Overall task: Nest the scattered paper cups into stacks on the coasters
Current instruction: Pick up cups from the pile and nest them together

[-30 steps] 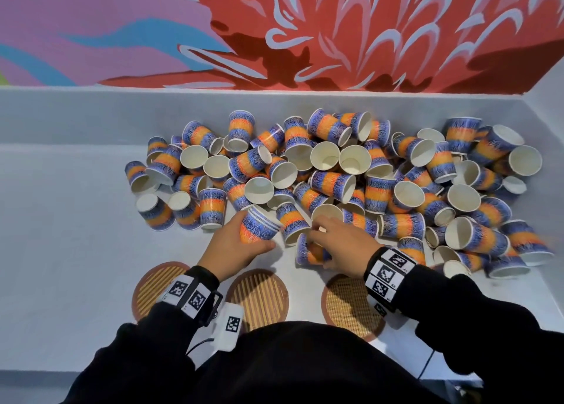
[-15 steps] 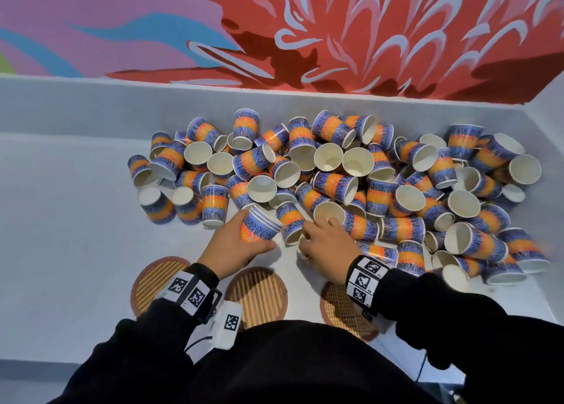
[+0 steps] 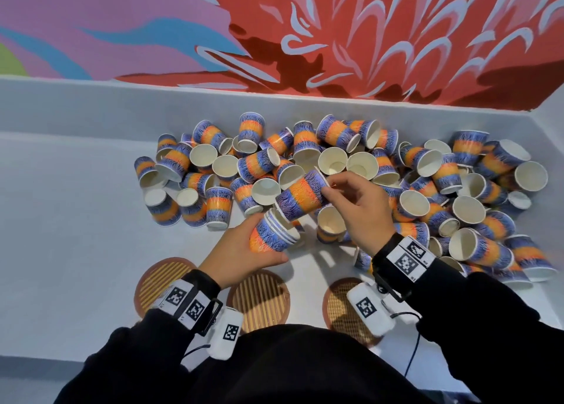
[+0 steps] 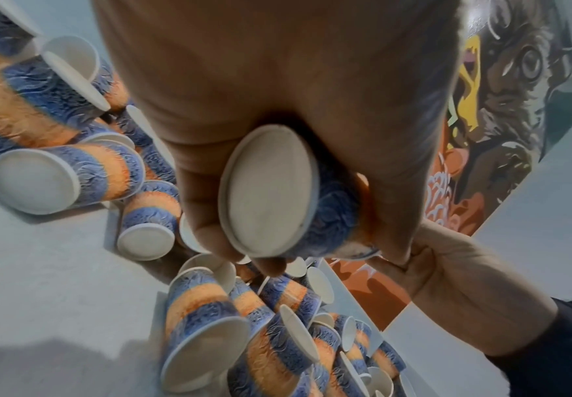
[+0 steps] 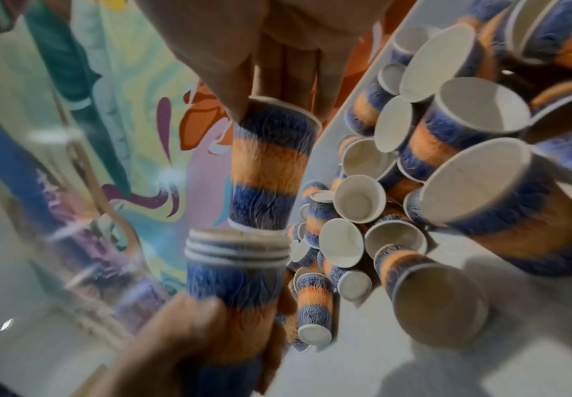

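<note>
My left hand (image 3: 244, 251) grips a short nested stack of blue-and-orange paper cups (image 3: 273, 234), tilted with its mouth up and to the right; its white base (image 4: 267, 193) faces the left wrist camera. My right hand (image 3: 357, 208) pinches the rim of a single cup (image 3: 302, 194) whose bottom end sits at the mouth of the stack (image 5: 237, 257). The single cup (image 5: 271, 166) hangs from my fingertips (image 5: 237, 107). Three round slatted coasters (image 3: 163, 281) (image 3: 259, 297) (image 3: 341, 309) lie bare near my body.
A large pile of loose cups (image 3: 427, 184) covers the back and right of the grey tray-like surface (image 3: 76, 220), some upright, many on their sides. A low grey wall (image 3: 91, 104) runs behind it under a painted mural.
My right hand lifted a cup out of the pile and brought it left to the mouth of the stack. My left hand raised and tilted the stack slightly.
</note>
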Action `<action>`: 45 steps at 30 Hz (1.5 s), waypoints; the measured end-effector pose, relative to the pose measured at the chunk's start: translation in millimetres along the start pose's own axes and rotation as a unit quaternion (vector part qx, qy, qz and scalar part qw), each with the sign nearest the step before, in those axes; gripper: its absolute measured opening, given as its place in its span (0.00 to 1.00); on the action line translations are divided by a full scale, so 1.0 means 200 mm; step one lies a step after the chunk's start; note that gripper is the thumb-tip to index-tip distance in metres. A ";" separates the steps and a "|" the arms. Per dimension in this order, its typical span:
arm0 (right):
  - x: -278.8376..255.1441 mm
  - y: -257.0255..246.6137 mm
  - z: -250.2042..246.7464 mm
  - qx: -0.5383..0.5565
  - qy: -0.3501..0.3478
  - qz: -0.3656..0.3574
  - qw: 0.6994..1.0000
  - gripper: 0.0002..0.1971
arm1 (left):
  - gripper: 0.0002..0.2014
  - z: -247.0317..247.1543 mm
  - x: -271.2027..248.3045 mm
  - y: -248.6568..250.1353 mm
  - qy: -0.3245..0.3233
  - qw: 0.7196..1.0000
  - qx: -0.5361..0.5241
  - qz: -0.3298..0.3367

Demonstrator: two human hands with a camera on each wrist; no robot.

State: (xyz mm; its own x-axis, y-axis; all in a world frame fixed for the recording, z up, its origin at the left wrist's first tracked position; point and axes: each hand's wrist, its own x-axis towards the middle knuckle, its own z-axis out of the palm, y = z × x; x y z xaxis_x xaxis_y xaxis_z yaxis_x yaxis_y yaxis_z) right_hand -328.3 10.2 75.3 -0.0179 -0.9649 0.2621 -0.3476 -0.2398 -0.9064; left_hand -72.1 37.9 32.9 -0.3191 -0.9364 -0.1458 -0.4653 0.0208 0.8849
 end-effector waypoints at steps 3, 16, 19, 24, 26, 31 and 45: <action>-0.01 -0.02 0.05 0.003 -0.027 -0.020 0.999 0.05 | 0.32 -0.02 0.00 0.03 0.030 1.000 0.001 -0.002; -0.04 -0.02 0.29 0.065 -0.164 0.031 0.984 0.10 | 0.36 -0.12 -0.04 -0.06 0.065 0.997 0.051 -0.011; 0.00 0.15 0.34 -0.133 -0.117 0.064 0.982 0.09 | 0.35 -0.15 -0.05 -0.11 0.085 0.993 0.067 -0.046; -0.01 0.38 0.49 -0.374 -0.246 0.129 0.885 0.34 | 0.35 -0.16 -0.03 -0.20 0.075 0.992 0.073 -0.073; -0.02 0.41 0.55 -0.422 -0.244 0.132 0.863 0.39 | 0.34 -0.17 -0.01 -0.21 0.061 0.993 0.069 -0.073; -0.04 0.41 0.61 -0.448 -0.215 0.132 0.858 0.33 | 0.34 -0.20 0.04 -0.22 0.039 0.996 0.053 -0.054; -0.01 -0.09 0.36 0.072 -0.160 0.135 0.975 0.23 | 0.31 -0.40 0.04 -0.26 -0.060 0.995 0.081 -0.013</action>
State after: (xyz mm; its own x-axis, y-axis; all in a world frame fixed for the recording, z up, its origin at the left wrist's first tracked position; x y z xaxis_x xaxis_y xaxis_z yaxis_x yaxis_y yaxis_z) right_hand -253.7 7.9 67.5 0.2099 -0.9737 -0.0883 -0.2354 0.0373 -0.9712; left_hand 16.2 2.0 20.7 -0.3979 -0.8888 -0.2276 -0.5988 0.0637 0.7984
